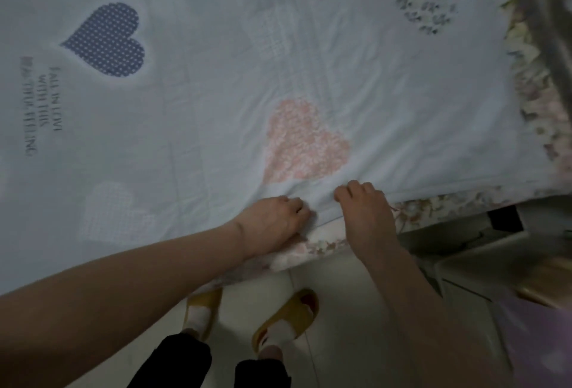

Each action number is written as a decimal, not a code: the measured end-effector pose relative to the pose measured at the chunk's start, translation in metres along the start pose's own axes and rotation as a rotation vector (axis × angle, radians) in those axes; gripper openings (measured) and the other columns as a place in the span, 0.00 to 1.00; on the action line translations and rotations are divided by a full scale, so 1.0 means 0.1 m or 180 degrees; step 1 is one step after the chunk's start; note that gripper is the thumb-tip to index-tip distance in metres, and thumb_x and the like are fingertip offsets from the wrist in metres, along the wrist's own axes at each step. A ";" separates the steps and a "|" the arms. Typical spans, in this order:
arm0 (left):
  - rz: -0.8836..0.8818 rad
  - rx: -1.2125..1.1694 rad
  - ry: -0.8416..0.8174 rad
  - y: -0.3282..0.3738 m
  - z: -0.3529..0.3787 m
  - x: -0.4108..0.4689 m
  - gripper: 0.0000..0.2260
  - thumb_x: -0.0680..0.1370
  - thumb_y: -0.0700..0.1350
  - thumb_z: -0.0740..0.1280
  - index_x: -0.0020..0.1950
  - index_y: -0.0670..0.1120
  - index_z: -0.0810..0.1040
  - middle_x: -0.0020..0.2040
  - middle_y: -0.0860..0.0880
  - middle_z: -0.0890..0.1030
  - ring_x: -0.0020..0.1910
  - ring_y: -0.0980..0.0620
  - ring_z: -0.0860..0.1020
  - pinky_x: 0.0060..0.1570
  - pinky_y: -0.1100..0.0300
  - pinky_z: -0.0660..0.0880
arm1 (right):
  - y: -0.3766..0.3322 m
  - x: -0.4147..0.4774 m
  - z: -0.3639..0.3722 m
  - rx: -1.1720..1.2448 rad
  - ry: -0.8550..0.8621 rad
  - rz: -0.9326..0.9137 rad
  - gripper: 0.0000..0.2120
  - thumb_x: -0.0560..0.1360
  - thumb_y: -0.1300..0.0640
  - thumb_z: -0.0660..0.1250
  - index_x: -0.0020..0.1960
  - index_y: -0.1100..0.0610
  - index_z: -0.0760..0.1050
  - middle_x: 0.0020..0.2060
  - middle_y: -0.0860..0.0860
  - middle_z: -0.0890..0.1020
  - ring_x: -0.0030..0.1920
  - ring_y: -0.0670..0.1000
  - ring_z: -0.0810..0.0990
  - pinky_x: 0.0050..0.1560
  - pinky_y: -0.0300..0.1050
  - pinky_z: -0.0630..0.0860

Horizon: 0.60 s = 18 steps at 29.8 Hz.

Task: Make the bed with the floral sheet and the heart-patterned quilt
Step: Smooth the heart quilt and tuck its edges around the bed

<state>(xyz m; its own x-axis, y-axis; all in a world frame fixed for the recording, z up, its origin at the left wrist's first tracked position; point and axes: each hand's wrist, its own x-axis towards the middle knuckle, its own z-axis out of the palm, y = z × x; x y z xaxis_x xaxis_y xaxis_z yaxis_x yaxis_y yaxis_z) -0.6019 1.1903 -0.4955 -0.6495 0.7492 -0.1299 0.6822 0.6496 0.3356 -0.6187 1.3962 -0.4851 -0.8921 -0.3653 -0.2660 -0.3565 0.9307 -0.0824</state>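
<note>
1. Quilt (216, 109): spread flat across most of the view, pale, lightly creased near the near edge.
2. Sheet (328, 243): under the quilt, showing as a floral strip along the near edge and along the right edge.
3. Left hand (272, 223): fingers curled tight, gripping the quilt's near edge; knuckles up, heel of hand over the sheet strip.
4. Right hand (365, 208): fingers curled, pinching a raised fold of the quilt's near edge; back of hand up.
5. Hands: two, just beside each other, apart by a narrow span of bunched fabric, both below the pink heart.
6. Arms: two, bare. Left forearm reaching in from lower left, nearly straight. Right forearm coming up from lower right, wrist bent toward the edge.
7. Hearts (301, 143) on the quilt: five counted; one blue dotted, one pink, one floral, two pale checked.
8. Lettering (40, 109): one block of dark print beside the blue heart, too blurred to read in full.
9. Slippers (288, 316): two, yellow, worn over white socks, toes toward the quilt edge.
10. Floor (346, 295): pale tiles beneath the slippers.
</note>
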 end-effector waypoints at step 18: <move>-0.0136 0.0185 -0.1303 0.49 0.04 1.08 0.14 0.83 0.49 0.58 0.66 0.44 0.71 0.57 0.43 0.78 0.50 0.41 0.79 0.48 0.50 0.74 | 0.74 -0.27 0.08 0.0898 -0.0180 0.0084 0.12 0.59 0.70 0.66 0.39 0.57 0.80 0.38 0.54 0.78 0.40 0.58 0.78 0.39 0.48 0.74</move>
<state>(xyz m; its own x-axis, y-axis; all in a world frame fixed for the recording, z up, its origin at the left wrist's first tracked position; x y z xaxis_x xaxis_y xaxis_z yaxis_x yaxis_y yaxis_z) -0.6378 1.3037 -0.4973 -0.4986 0.7033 -0.5068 0.6828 0.6788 0.2702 -0.6193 1.4752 -0.4914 -0.8803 -0.3465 -0.3240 -0.2349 0.9118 -0.3367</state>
